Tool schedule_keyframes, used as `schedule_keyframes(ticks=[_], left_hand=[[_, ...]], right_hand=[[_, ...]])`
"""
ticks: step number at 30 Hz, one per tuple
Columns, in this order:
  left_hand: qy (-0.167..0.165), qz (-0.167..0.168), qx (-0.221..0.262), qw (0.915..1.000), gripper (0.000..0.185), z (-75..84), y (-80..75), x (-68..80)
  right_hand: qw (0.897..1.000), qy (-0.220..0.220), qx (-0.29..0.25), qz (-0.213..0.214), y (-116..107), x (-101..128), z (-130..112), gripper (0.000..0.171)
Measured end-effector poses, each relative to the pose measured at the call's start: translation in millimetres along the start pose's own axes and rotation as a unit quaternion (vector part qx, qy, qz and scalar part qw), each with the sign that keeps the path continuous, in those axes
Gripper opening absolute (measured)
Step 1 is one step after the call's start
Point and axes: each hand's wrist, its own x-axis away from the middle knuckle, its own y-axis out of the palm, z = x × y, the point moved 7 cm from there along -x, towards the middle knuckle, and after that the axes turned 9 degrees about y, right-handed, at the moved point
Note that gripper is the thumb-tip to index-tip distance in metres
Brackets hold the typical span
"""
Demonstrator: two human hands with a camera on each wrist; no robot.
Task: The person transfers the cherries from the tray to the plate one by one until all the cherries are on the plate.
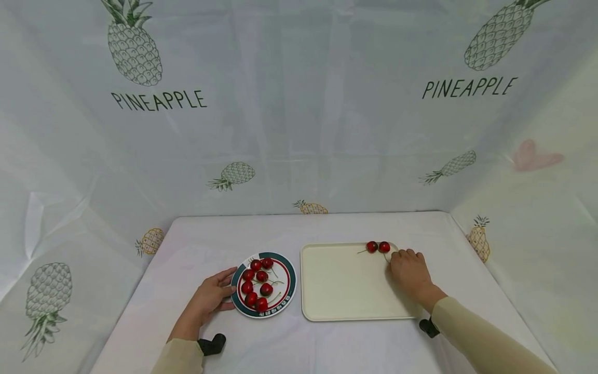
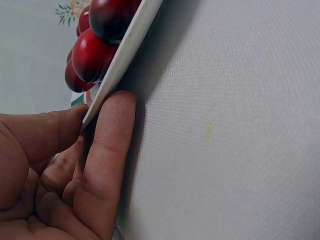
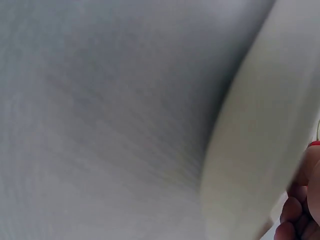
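Note:
My left hand (image 1: 212, 295) pinches the left rim of a round plate (image 1: 290, 280) with a dark green border. In the left wrist view, the thumb lies above the rim and a finger (image 2: 112, 130) below it. Several red cherries (image 1: 266, 289) with stems lie on the plate. At the right end of a cream tray (image 1: 345, 283), my right hand (image 1: 412, 272) has curled fingers. The right wrist view shows a sliver of a cherry (image 3: 314, 143) at its fingertips, mostly hidden. Two cherries (image 1: 371, 247) sit at the tray's far right corner, just beyond this hand.
The plate and tray stand side by side on a white-covered table (image 1: 261, 228), a narrow gap between them. Pale curtains (image 1: 299, 130) printed with pineapples hang behind and at both sides. Each wrist carries a black strap piece (image 1: 212, 344).

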Motion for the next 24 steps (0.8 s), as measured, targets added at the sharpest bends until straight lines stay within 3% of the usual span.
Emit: schedule_keyframes(ticks=[9, 16, 24], left_hand=[[-0.003, 0.004, 0.001, 1.0000, 0.058, 0.3, 0.3, 0.0], [-0.003, 0.001, 0.004, 1.0000, 0.058, -0.2, 0.6, -0.9], [-0.002, 0.006, 0.003, 1.0000, 0.058, -1.2, -0.1, -1.1]], right_hand=[[1.000, -0.011, -0.001, 0.029, -4, 1, 5, 0.025], [0.991, -0.058, 0.017, 0.121, -13, 1, 5, 0.024], [0.981, -0.097, 0.038, 0.165, -26, -4, -5, 0.025]])
